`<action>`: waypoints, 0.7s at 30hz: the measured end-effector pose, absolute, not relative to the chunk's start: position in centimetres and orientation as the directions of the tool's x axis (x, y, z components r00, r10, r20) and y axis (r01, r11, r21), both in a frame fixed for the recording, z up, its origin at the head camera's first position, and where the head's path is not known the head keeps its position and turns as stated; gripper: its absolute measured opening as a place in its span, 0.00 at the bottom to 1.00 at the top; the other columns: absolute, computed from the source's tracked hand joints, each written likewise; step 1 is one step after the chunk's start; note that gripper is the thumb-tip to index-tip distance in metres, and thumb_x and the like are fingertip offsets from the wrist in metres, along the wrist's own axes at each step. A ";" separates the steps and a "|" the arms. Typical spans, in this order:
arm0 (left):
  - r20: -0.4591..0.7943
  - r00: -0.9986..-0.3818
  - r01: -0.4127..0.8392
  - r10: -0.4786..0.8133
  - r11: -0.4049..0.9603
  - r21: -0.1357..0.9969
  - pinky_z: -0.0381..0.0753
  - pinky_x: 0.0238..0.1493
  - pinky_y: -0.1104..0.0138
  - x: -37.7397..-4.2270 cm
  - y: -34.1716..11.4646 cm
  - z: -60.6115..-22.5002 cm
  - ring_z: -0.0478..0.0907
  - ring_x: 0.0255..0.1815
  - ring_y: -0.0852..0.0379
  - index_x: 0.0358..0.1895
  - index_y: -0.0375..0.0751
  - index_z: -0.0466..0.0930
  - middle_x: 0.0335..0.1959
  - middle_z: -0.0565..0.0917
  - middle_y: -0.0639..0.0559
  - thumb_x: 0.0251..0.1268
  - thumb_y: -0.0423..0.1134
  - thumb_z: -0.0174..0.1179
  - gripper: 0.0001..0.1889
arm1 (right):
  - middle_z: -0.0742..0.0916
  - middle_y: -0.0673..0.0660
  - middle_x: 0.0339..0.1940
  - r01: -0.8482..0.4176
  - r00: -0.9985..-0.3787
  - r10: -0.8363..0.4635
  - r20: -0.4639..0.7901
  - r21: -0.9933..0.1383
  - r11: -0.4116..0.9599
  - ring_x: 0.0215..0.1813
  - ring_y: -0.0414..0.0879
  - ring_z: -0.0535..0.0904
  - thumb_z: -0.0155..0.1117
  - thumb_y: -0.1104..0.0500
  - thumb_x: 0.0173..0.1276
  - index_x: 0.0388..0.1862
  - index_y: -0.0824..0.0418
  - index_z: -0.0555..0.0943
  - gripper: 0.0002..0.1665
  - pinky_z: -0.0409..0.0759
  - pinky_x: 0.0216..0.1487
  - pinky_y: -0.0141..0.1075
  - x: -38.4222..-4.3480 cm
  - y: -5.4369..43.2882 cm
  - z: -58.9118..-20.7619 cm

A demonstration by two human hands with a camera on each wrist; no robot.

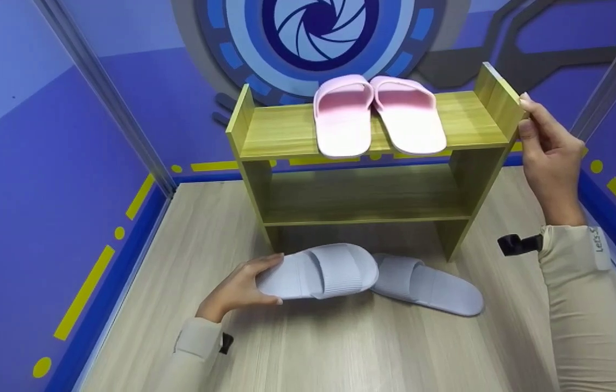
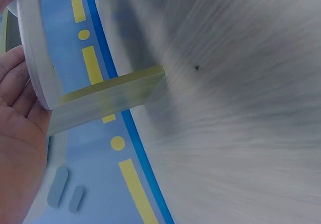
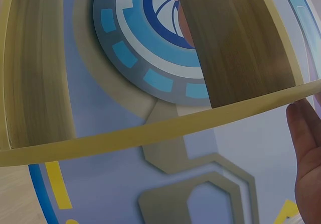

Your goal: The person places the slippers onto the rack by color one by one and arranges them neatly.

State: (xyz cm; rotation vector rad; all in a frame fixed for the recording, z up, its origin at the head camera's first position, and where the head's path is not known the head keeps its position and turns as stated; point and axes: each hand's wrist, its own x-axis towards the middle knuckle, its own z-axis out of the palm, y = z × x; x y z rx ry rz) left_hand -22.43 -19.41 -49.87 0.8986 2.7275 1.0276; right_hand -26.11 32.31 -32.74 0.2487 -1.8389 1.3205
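My left hand [image 1: 242, 288] grips a grey slide slipper [image 1: 318, 272] by its heel end, thumb on one edge and fingers on the other. Raised above the floor, its toe overlaps the second grey slipper [image 1: 430, 286], which lies in front of the rack. In the left wrist view, the held slipper [image 2: 37, 48] shows edge-on against the fingers. At the wooden shoe rack [image 1: 370, 218], my right hand [image 1: 553, 152] pinches the upper edge of the right side panel. The right wrist view shows its fingertips at that panel [image 3: 165, 131].
Two pink slippers [image 1: 343, 117] stand side by side on the top shelf, heels toward me. A middle shelf [image 1: 362, 190] lies below them. Blue walls [image 1: 8, 218] with yellow marks enclose the light wood floor [image 1: 329, 348] on both sides and behind.
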 end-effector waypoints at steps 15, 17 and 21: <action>0.153 -0.819 0.514 0.553 0.590 0.623 0.72 0.65 0.52 -22.6 -18.7 -48.5 0.67 0.70 0.50 0.68 0.43 0.70 0.70 0.71 0.52 0.41 0.55 0.76 0.47 | 0.83 0.57 0.60 -0.620 -0.586 0.286 0.758 -0.647 0.444 0.46 0.33 0.84 0.57 0.67 0.69 0.59 0.62 0.80 0.20 0.79 0.48 0.21 -26.3 32.4 -32.9; 0.163 -0.818 0.519 0.551 0.587 0.621 0.72 0.65 0.52 -22.6 -18.5 -48.3 0.67 0.71 0.50 0.68 0.43 0.70 0.70 0.71 0.52 0.41 0.55 0.76 0.47 | 0.82 0.57 0.60 -0.626 -0.581 0.277 0.765 -0.638 0.449 0.47 0.33 0.84 0.57 0.67 0.69 0.59 0.61 0.79 0.20 0.79 0.48 0.21 -26.3 32.3 -33.0; 0.178 -0.813 0.528 0.554 0.573 0.627 0.72 0.65 0.53 -22.6 -18.2 -47.9 0.67 0.71 0.50 0.68 0.43 0.69 0.70 0.70 0.52 0.41 0.54 0.76 0.47 | 0.82 0.57 0.60 -0.623 -0.574 0.269 0.773 -0.626 0.470 0.47 0.33 0.84 0.57 0.66 0.69 0.60 0.59 0.79 0.20 0.79 0.48 0.21 -26.2 32.3 -33.0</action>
